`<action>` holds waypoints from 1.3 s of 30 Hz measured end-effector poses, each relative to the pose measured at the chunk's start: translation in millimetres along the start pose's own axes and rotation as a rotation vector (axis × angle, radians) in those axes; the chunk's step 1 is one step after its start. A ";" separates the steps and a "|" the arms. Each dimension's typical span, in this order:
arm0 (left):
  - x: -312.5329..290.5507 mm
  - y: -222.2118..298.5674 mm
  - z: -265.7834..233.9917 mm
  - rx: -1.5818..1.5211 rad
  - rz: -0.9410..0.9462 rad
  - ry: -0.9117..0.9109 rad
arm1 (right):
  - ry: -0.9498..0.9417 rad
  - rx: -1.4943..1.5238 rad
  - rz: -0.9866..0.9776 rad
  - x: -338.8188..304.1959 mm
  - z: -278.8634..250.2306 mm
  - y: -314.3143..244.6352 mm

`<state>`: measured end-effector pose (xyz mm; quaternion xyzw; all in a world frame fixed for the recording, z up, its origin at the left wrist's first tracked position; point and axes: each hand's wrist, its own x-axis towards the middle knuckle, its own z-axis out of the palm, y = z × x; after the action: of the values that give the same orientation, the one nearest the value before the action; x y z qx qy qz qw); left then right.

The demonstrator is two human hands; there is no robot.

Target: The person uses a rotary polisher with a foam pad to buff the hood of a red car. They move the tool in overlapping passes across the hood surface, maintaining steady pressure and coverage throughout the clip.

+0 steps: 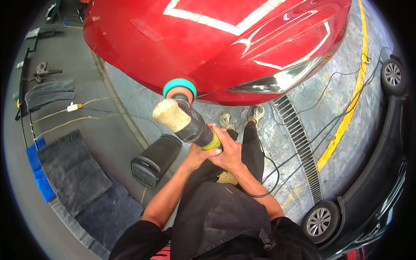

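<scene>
A car polisher (197, 128) with a dark body and a light, worn cover over its head is held out in front of me. Its teal foam pad (190, 88), with an orange layer behind, is at the front edge of the red car (182, 52); whether the two touch I cannot tell. My left hand (200, 156) and my right hand (229, 149) are wrapped together round the yellow-banded rear end of the tool. Some fingers are hidden behind the handle. The car's clear headlight (281, 80) lies to the right of the pad.
A black speaker-like box (157, 160) stands on the floor at left. Dark towels (73, 169) lie beyond it, near a power strip (74, 107) with cords. At right are a floor grate (299, 143), trailing black cables (314, 134) and a dark car (372, 173).
</scene>
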<state>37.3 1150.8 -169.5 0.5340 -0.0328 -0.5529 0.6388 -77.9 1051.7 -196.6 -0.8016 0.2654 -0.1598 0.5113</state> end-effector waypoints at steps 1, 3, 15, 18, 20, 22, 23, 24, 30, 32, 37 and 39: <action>4.7 -2.7 1.8 0.050 -0.003 -0.030 | 0.068 0.012 -0.007 -0.8 -0.7 2.6; 8.9 -18.3 14.1 0.140 -0.009 -0.063 | 0.177 0.046 -0.021 -15.5 -1.6 15.6; -0.1 -16.6 -21.1 0.203 -0.044 -0.001 | 0.158 0.133 -0.059 -18.2 42.7 35.6; 8.5 -26.4 -1.6 0.276 -0.091 -0.058 | 0.205 0.229 0.108 -42.2 42.6 53.1; 4.9 -19.8 -9.0 0.337 -0.074 -0.027 | 0.176 0.193 0.020 -31.8 38.1 41.3; -0.4 -12.3 -16.3 0.170 -0.049 0.007 | 0.114 0.116 -0.050 -21.5 42.6 37.8; 2.5 -15.8 -13.3 0.182 -0.024 0.006 | 0.126 0.105 -0.064 -20.6 39.0 41.8; 6.8 -20.8 -10.3 0.193 0.000 0.005 | 0.139 0.094 -0.077 -20.3 34.6 45.6; 31.8 -24.2 29.9 0.272 0.015 -0.105 | 0.160 0.181 0.129 -42.1 5.7 73.0; 21.2 -16.1 34.4 0.133 0.049 -0.005 | 0.099 0.086 0.060 -18.3 -10.1 36.5; 56.5 -31.1 61.7 0.445 0.251 -0.080 | 0.086 0.124 0.106 -16.6 -53.3 65.2; 68.0 -19.8 90.0 0.364 0.293 -0.046 | 0.208 0.202 0.150 -12.7 -61.7 60.0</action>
<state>-6.6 1045.8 -182.6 0.6171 -0.2235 -0.4513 0.6046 -136.4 993.6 -224.5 -0.7033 0.3587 -0.2288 0.5695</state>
